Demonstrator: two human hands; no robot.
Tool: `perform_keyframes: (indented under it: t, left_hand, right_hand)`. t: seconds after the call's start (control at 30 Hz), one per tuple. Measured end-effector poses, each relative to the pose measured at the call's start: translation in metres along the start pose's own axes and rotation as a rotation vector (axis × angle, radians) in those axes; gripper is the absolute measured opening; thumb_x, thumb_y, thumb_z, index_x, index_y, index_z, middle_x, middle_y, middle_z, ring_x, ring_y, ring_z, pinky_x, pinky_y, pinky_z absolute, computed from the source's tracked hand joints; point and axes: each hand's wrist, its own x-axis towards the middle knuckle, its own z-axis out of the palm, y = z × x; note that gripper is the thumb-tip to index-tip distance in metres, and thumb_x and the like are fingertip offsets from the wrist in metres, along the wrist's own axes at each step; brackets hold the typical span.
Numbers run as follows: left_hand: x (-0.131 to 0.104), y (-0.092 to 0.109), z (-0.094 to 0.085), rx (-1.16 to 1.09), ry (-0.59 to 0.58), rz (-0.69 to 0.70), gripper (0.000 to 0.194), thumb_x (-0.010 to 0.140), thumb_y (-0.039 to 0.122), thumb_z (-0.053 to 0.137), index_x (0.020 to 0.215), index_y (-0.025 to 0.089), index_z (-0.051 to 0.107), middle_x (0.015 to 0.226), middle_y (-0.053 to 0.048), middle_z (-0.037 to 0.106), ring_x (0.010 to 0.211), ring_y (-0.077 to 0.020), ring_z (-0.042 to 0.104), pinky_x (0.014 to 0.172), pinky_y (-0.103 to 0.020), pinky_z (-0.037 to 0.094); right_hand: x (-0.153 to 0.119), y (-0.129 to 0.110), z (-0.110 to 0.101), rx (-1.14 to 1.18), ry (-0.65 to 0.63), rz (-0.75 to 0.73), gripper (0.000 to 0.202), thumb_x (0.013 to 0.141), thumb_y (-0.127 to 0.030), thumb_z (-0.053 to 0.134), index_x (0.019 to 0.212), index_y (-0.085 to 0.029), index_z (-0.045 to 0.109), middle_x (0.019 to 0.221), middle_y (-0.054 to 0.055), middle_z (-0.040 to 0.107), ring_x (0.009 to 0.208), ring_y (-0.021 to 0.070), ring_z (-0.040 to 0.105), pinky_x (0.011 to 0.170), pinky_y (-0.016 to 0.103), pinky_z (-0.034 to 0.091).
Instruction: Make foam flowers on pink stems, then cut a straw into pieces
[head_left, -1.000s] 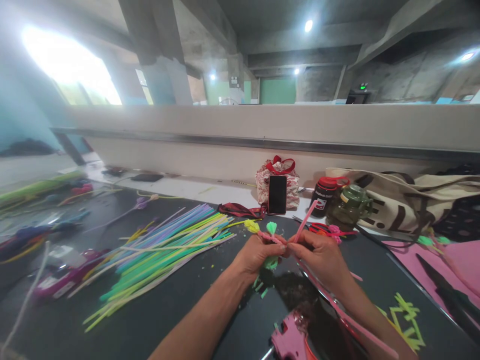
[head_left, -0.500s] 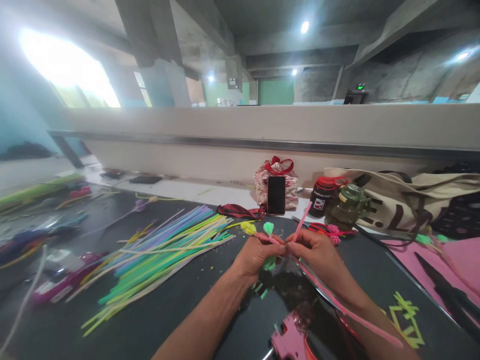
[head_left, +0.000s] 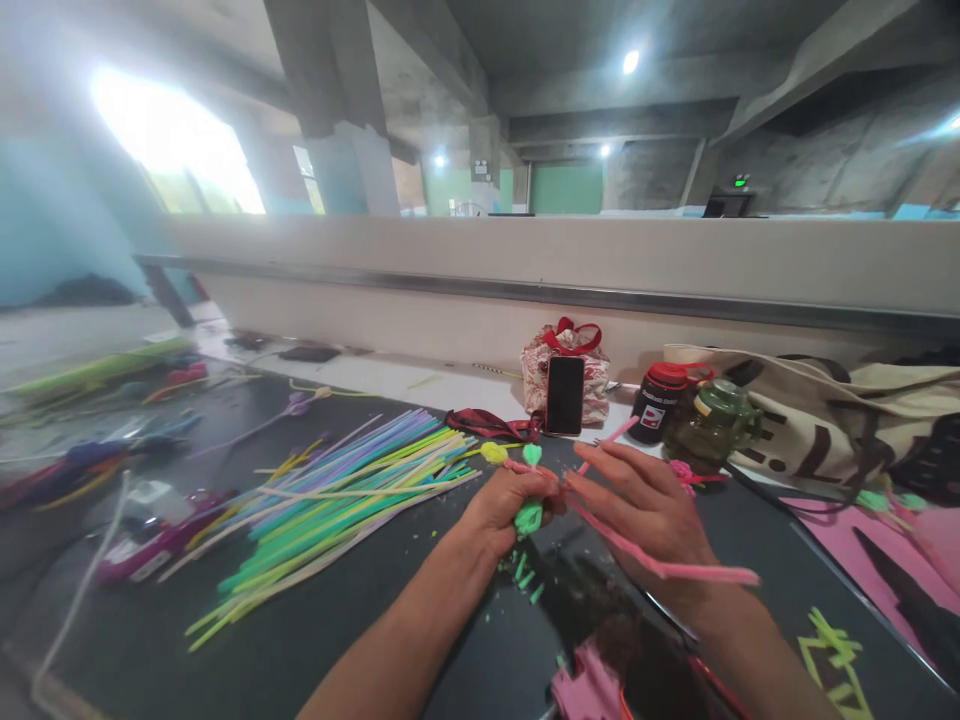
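Observation:
My left hand (head_left: 506, 510) is closed in a pinch on a small bunch of pipe cleaner flowers. Green pipe cleaner loops (head_left: 529, 518) show below its fingers, and a green bud (head_left: 532, 455) and a yellow bud (head_left: 493, 453) stick out above. A long pink pipe cleaner (head_left: 675, 570) runs from the bunch to the right, its short end tilted upward. My right hand (head_left: 637, 500) lies along this pink strand with its fingers stretched out; its thumb is hidden. Beneath both hands, cut green bits (head_left: 525, 575) are scattered on the dark table.
Many pipe cleaners (head_left: 337, 500) lie in a pile on the left. A phone (head_left: 564, 396) leans on a drawstring bag (head_left: 600, 370). Behind my right hand stand a black bottle (head_left: 658, 400) and a green jug (head_left: 709, 425). A pink glue gun (head_left: 589, 685) lies in front.
My right hand has loosened its pinch and straightened its fingers. The pink strand has swung up at its far end. The whole view has shifted slightly, with the table moving rightward.

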Motion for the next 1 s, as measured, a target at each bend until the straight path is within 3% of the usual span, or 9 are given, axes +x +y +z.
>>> perform_keyframes:
  t: [0.07, 0.17, 0.27, 0.4, 0.5, 0.63, 0.8, 0.9, 1.0]
  left_hand:
    - [-0.003, 0.000, 0.002, -0.012, -0.045, -0.025, 0.003, 0.050, 0.010, 0.058, 0.052, 0.010, 0.056, 0.047, -0.002, 0.056, 0.043, -0.0085, 0.050, 0.043, -0.019, 0.034]
    - [-0.007, 0.001, 0.005, 0.014, -0.079, -0.021, 0.007, 0.050, 0.011, 0.063, 0.053, 0.010, 0.057, 0.047, -0.002, 0.056, 0.043, -0.0078, 0.049, 0.043, -0.019, 0.034]
    - [-0.011, 0.004, 0.009, 0.029, -0.082, 0.025, 0.009, 0.050, 0.013, 0.065, 0.054, 0.010, 0.058, 0.046, -0.002, 0.057, 0.041, -0.0072, 0.048, 0.043, -0.019, 0.033]
    - [-0.014, 0.004, 0.013, 0.036, -0.054, 0.132, 0.009, 0.052, 0.014, 0.066, 0.055, 0.010, 0.058, 0.049, -0.002, 0.058, 0.045, -0.0080, 0.050, 0.045, -0.019, 0.034]
    - [-0.012, -0.001, 0.016, 0.012, 0.020, 0.218, 0.012, 0.051, 0.015, 0.068, 0.057, 0.011, 0.058, 0.051, -0.001, 0.058, 0.047, -0.0086, 0.051, 0.047, -0.020, 0.035]
    - [-0.006, -0.006, 0.017, 0.058, 0.177, 0.343, 0.011, 0.053, 0.017, 0.066, 0.058, 0.013, 0.057, 0.053, 0.000, 0.055, 0.051, -0.0102, 0.051, 0.051, -0.022, 0.039]
    - [0.002, -0.009, 0.009, 0.432, 0.423, 0.487, 0.006, 0.055, 0.017, 0.062, 0.061, 0.018, 0.058, 0.060, 0.003, 0.055, 0.056, -0.0099, 0.049, 0.055, -0.021, 0.038]
    - [0.006, -0.012, 0.002, 0.600, 0.381, 0.494, 0.004, 0.056, 0.014, 0.058, 0.059, 0.017, 0.059, 0.057, 0.003, 0.054, 0.056, -0.0099, 0.048, 0.053, -0.020, 0.034]
    - [0.003, -0.013, -0.001, 0.691, 0.175, 0.477, 0.003, 0.058, 0.015, 0.057, 0.058, 0.016, 0.059, 0.056, 0.002, 0.055, 0.054, -0.0097, 0.046, 0.050, -0.019, 0.032]
  right_hand:
    - [0.000, -0.003, 0.005, -0.086, -0.012, -0.025, 0.026, 0.083, -0.019, 0.048, 0.107, -0.022, 0.058, 0.117, 0.007, 0.056, 0.111, 0.0253, 0.043, 0.088, 0.040, 0.033]
    - [-0.001, -0.006, 0.010, -0.013, -0.033, 0.083, 0.021, 0.086, -0.022, 0.044, 0.093, -0.020, 0.063, 0.095, 0.007, 0.066, 0.091, 0.0195, 0.055, 0.081, 0.035, 0.036]
    - [-0.003, -0.005, 0.012, 0.335, -0.124, 0.377, 0.022, 0.085, -0.028, 0.044, 0.083, -0.018, 0.063, 0.077, 0.005, 0.063, 0.070, 0.0134, 0.056, 0.066, 0.025, 0.040]
    - [-0.004, -0.005, 0.020, 0.888, -0.259, 0.974, 0.031, 0.077, -0.044, 0.049, 0.065, -0.016, 0.057, 0.046, -0.005, 0.043, 0.040, 0.0087, 0.040, 0.038, 0.020, 0.030]
    - [-0.004, -0.011, 0.031, 0.967, -0.267, 1.152, 0.036, 0.077, -0.050, 0.042, 0.067, -0.017, 0.052, 0.043, -0.008, 0.034, 0.031, 0.0065, 0.028, 0.031, 0.020, 0.020]
    - [-0.007, -0.028, 0.047, 0.865, -0.258, 1.128, 0.035, 0.082, -0.045, 0.035, 0.067, -0.017, 0.051, 0.045, -0.006, 0.039, 0.033, 0.0074, 0.035, 0.034, 0.019, 0.023]
    - [-0.007, -0.045, 0.048, 0.683, -0.312, 0.959, 0.031, 0.081, -0.035, 0.039, 0.056, -0.018, 0.050, 0.047, -0.001, 0.049, 0.043, 0.0124, 0.046, 0.042, 0.023, 0.025]
    - [-0.004, -0.041, 0.031, 0.363, -0.368, 0.764, 0.025, 0.081, -0.026, 0.040, 0.065, -0.019, 0.057, 0.058, 0.004, 0.058, 0.053, 0.0163, 0.052, 0.048, 0.025, 0.025]
    - [-0.001, -0.024, 0.009, 0.100, -0.423, 0.595, 0.026, 0.084, -0.025, 0.037, 0.076, -0.021, 0.061, 0.067, 0.004, 0.062, 0.060, 0.0168, 0.055, 0.050, 0.024, 0.027]
